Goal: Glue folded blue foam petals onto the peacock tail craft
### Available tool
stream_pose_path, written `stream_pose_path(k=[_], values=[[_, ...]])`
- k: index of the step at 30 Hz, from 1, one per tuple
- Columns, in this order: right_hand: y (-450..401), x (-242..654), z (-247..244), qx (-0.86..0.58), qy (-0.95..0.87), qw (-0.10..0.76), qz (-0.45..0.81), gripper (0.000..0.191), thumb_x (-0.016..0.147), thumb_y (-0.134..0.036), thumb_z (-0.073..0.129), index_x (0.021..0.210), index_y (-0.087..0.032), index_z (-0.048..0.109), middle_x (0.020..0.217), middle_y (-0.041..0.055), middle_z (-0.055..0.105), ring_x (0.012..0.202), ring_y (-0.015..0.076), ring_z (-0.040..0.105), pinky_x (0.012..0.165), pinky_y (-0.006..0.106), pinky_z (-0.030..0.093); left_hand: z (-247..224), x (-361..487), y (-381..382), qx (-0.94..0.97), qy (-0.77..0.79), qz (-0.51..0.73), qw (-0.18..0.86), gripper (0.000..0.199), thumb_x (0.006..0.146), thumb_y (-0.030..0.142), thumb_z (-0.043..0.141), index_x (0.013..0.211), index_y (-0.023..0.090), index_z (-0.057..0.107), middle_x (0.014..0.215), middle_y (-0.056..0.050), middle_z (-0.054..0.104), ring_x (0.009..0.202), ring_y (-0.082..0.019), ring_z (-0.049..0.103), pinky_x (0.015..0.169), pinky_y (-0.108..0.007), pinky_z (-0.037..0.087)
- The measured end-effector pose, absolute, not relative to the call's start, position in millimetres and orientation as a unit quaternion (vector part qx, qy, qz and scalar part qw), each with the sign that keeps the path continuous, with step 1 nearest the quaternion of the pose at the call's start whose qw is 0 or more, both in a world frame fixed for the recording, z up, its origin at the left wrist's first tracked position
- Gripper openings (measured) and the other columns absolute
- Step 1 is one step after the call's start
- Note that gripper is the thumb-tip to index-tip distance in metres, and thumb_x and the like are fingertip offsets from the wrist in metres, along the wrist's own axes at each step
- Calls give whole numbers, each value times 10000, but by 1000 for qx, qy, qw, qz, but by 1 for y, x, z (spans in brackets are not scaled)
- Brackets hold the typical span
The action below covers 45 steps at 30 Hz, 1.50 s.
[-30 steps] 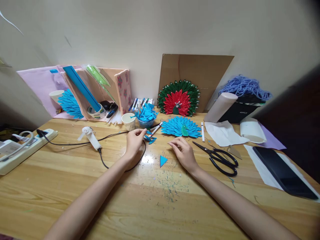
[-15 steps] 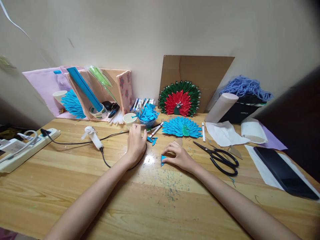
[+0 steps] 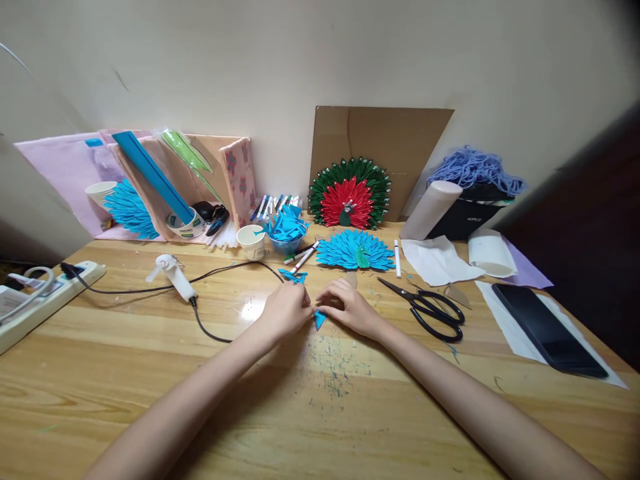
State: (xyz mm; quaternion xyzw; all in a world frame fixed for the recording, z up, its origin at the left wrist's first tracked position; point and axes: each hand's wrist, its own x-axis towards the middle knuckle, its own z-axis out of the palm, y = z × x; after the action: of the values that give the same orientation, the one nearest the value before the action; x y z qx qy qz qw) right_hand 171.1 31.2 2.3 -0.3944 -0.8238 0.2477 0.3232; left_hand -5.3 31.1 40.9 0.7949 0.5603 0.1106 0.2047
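Between my two hands, just above the tabletop, is a small blue pointed piece (image 3: 319,321), its tip toward me; whether it is paper or cloth I cannot tell. My right hand (image 3: 349,311) pinches it between thumb and fingers. From the other side my left hand (image 3: 287,311) has its fingertips closed at the piece's upper edge. Behind my left hand lie loose blue strips (image 3: 293,275). A blue feather-like fan with a green bird body (image 3: 356,251) lies beyond both hands. Black-handled scissors (image 3: 425,307) rest to the right.
Left are a white glue gun (image 3: 176,278) with its cord and a power strip (image 3: 87,275). Farther back stand a paper cup (image 3: 251,243), a bowl of blue pieces (image 3: 286,241) and a red-green peacock fan (image 3: 350,197). A phone (image 3: 550,330) lies right.
My left hand has come from beside the paper cup, toward me and right, to meet the blue piece. My right hand keeps its pinch. The whole view has shifted slightly.
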Motion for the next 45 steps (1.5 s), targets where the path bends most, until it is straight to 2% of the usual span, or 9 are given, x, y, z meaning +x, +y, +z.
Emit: stream_pose_path(k=[4,11,17,24,30,32,36,40,45], values=[[31,171,3,-387,-831,318,242,81,811,-232,562,862,-208,619,842,42,593,855,183,503,747,320,402,33,-3,32,790,556,122,226,85,659,256,583,691,190,624,738,-83,649,706,-231,580,566,-274,362],[31,172,2,-408,-827,307,233,130,789,-324,586,747,-203,612,789,35,573,813,185,502,716,325,402,31,-5,39,768,555,154,279,89,643,202,553,567,178,594,581,-50,625,563,-175,562,494,-240,336],[30,171,6,-443,-785,367,231,99,831,-273,531,851,-199,593,816,37,594,823,177,519,725,322,408,30,-8,50,771,479,218,359,61,645,212,537,641,162,572,602,-27,620,543,-145,562,464,-211,371],[29,172,-1,-430,-748,404,304,117,814,-268,539,903,-196,561,854,37,608,805,165,580,703,304,468,13,2,51,723,432,279,460,72,669,206,570,709,148,556,663,-31,627,607,-134,587,534,-222,449],[31,173,-2,-451,-730,435,275,141,807,-247,538,937,-195,556,849,39,595,805,163,575,723,310,474,7,11,51,635,437,364,523,239,658,131,605,880,128,515,705,-28,596,630,-114,585,589,-242,479],[32,173,0,-445,-739,430,267,139,803,-250,547,928,-196,575,862,43,599,823,169,569,733,316,469,7,12,51,628,431,373,530,280,661,139,610,916,134,496,721,-32,601,645,-122,592,595,-255,482],[33,173,0,-445,-750,414,260,96,809,-253,544,838,-193,613,803,39,607,805,172,557,696,306,463,6,12,50,656,418,379,500,179,674,183,614,813,138,510,758,-47,605,674,-126,593,615,-260,480],[33,174,-2,-462,-733,426,260,107,814,-266,537,800,-189,611,778,36,595,771,168,561,649,289,469,4,12,49,657,424,379,495,186,693,220,613,836,134,533,787,-62,626,702,-139,603,625,-259,478],[33,175,-3,-467,-728,452,222,99,819,-269,535,789,-193,591,792,37,597,788,178,560,685,307,458,9,12,46,662,428,326,521,161,727,285,571,733,125,568,665,-46,618,603,-143,591,574,-255,459]])
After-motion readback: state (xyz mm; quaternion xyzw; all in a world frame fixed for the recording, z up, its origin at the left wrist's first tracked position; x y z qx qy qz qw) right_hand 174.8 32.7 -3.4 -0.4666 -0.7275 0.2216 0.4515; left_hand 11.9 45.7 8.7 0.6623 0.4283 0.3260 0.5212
